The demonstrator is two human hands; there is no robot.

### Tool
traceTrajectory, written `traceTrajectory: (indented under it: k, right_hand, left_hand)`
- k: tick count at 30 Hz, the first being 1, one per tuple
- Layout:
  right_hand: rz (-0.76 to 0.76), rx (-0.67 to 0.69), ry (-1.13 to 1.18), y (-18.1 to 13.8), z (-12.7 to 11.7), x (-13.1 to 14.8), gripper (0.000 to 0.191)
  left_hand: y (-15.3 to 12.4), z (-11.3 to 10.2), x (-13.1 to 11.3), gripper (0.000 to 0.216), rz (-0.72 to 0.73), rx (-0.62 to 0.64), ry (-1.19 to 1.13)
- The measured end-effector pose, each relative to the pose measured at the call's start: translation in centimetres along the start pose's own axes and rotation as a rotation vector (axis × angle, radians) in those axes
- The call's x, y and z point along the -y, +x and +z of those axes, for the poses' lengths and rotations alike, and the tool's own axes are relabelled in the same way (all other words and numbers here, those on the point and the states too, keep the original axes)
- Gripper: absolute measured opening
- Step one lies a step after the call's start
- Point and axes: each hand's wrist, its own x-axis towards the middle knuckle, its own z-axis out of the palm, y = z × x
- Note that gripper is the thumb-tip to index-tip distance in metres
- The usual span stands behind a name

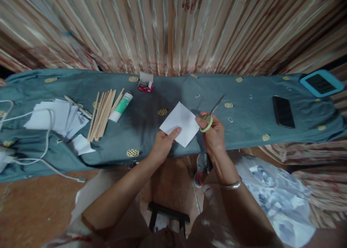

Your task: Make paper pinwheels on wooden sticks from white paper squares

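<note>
My left hand [164,143] pinches the lower corner of a white square of paper [181,123], held just above the blue-grey cloth on the table [151,107]. Light green-handled scissors [213,114] sit in my right hand [213,132], fingers closed through the loops. Their blades point up and to the right, beside the paper's right edge.
At left lie a pile of white paper pieces [54,120], a bundle of wooden sticks [103,112], a glue stick [121,106] and white cables [32,139]. A small red box of staples [145,82] stands at the back. A black phone [283,112] and blue-cased tablet [321,82] lie at right.
</note>
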Motion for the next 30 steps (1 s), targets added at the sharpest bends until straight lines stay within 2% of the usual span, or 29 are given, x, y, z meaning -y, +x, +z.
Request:
traceTrajectory:
  k: [5, 8, 13, 18, 21, 30]
  right_hand:
    - [0.030, 0.123, -0.052, -0.9, 0.3, 0.4, 0.036]
    - [0.054, 0.247, -0.130, -2.1, 0.5, 0.6, 0.038]
    - [0.142, 0.566, -0.214, -4.6, 0.6, 0.4, 0.049]
    - [0.234, 0.837, -0.265, -6.4, 0.3, 0.0, 0.052]
    - [0.262, 0.881, -0.290, -6.7, 0.1, -0.2, 0.052]
    - [0.310, 0.858, -0.237, -6.4, 0.4, -0.7, 0.044]
  left_hand:
    - [1.3, -0.9, -1.0, 0.030, 0.105, -0.017, -0.037]
    - [1.8, -1.5, -2.3, 0.029, 0.170, -0.058, -0.067]
    - [2.5, -2.6, -4.3, 0.031, 0.278, -0.141, -0.124]
    - [3.0, -3.6, -4.9, 0.026, 0.355, -0.165, -0.087]
    - [3.1, -3.7, -4.7, 0.023, 0.375, -0.173, -0.055]
    - [2.9, -3.4, -4.1, 0.019, 0.403, -0.160, 0.000]
